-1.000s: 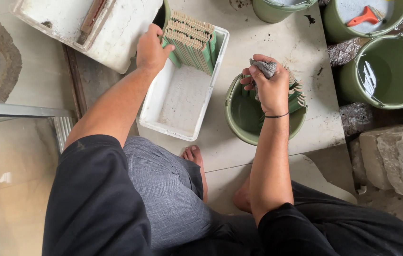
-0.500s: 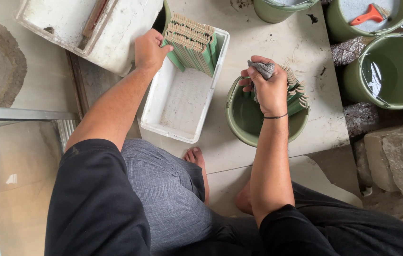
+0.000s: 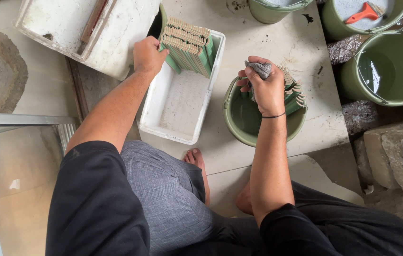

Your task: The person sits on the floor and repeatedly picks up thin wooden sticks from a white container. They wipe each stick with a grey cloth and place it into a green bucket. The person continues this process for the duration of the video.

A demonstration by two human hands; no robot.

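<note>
My left hand rests against the near end of a row of thin green tiles standing on edge in a white foam box. My right hand grips a grey rag above a green bucket on the floor. More green tiles stand in that bucket, just right of the hand. My bare feet and knees are below the box and the bucket.
A second white foam box lies at top left. A water-filled green bucket stands at right, another with an orange scraper behind it. Stone blocks sit at lower right, a glass pane at left.
My left hand has slid slightly down along the tile row. My right hand with the rag stays over the bucket, barely shifted.
</note>
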